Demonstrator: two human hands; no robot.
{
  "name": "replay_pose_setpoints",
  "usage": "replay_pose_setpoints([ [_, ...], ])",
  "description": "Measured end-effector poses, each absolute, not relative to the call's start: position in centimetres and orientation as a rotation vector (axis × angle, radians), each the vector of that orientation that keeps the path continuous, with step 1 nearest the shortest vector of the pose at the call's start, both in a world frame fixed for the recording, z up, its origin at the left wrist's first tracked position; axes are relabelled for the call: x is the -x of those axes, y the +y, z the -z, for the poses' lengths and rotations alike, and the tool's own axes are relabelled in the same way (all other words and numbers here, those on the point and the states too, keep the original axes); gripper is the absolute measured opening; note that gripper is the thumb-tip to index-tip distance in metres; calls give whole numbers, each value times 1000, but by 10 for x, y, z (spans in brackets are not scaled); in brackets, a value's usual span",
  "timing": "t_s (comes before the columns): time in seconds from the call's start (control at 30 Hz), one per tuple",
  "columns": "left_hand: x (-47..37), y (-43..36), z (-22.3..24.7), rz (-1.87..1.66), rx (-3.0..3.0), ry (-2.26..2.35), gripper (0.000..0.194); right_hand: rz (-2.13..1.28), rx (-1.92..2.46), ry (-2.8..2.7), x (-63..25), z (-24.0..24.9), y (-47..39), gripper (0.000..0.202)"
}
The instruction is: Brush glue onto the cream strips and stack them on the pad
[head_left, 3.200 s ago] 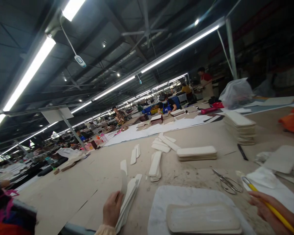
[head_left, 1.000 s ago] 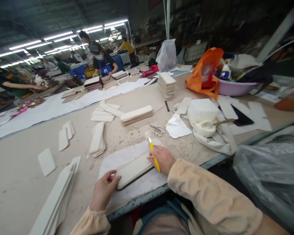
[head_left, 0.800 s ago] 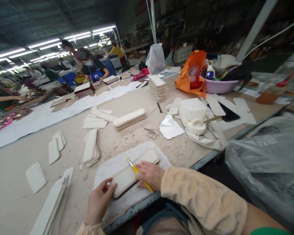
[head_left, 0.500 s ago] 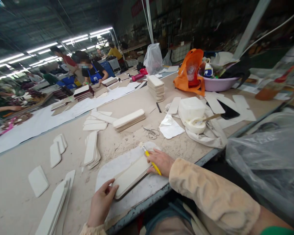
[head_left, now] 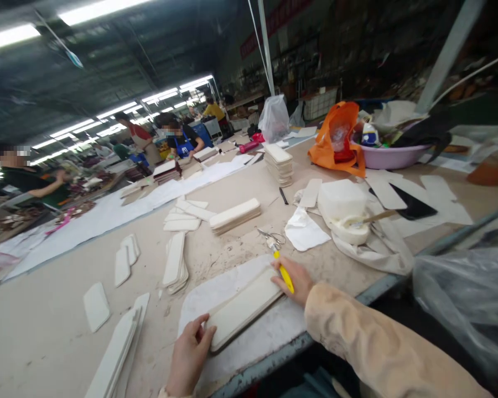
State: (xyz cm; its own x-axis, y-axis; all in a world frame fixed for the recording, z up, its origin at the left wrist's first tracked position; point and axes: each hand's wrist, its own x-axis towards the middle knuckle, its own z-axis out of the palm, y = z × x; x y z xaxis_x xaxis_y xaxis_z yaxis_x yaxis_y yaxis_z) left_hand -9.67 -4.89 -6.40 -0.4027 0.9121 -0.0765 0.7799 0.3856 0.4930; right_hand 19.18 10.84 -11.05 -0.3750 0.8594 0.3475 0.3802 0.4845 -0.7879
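A stack of white, round-cornered strips (head_left: 244, 309) lies slantwise on a white sheet (head_left: 195, 298) close to the table's front edge. My left hand (head_left: 191, 351) grips the stack's near left end between thumb and fingers. At the far right end is my right hand (head_left: 297, 281), closed round a yellow-handled brush (head_left: 288, 279) whose pale tip points away from me. Its fingers also touch that end of the stack. Just beyond the brush tip lies a pair of metal scissors (head_left: 274, 236). The right palm is hidden.
More strips lie in piles, including a neat stack (head_left: 235, 216) and a taller one (head_left: 279, 166). A white tub of paste (head_left: 354, 229) with a stick stands right, near an orange bag (head_left: 336, 141) and purple basin (head_left: 392, 157). Co-workers (head_left: 185, 141) are across the table.
The view has swung left and up, so things sit farther right in it. The brush stands steeper in my right hand. My left hand stays at the stack's end.
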Motion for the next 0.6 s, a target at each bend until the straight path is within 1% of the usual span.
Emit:
replay_pose_setpoints([
  [0.13,108,-48,82,-738,-1739,2308,37,-819,892,-1828,-185,109,107,18],
  [0.23,112,-35,86,-823,-1859,2241,46,-1004,842,-1718,-180,101,106,18],
  [0.3,104,-23,77,-757,-1892,2116,56,-1156,772,-1627,-180,91,104,22],
  [0.37,89,-12,61,-686,-1871,1996,59,-1282,690,-1551,-183,79,102,27],
  [0.43,68,-3,43,-644,-1787,1917,49,-1375,643,-1513,-189,68,102,29],
  [0.53,34,3,22,-613,-1627,1840,26,-1419,674,-1470,-200,53,104,32],
  [0.6,12,2,14,-651,-1529,1820,20,-1406,720,-1428,-208,46,107,34],
])
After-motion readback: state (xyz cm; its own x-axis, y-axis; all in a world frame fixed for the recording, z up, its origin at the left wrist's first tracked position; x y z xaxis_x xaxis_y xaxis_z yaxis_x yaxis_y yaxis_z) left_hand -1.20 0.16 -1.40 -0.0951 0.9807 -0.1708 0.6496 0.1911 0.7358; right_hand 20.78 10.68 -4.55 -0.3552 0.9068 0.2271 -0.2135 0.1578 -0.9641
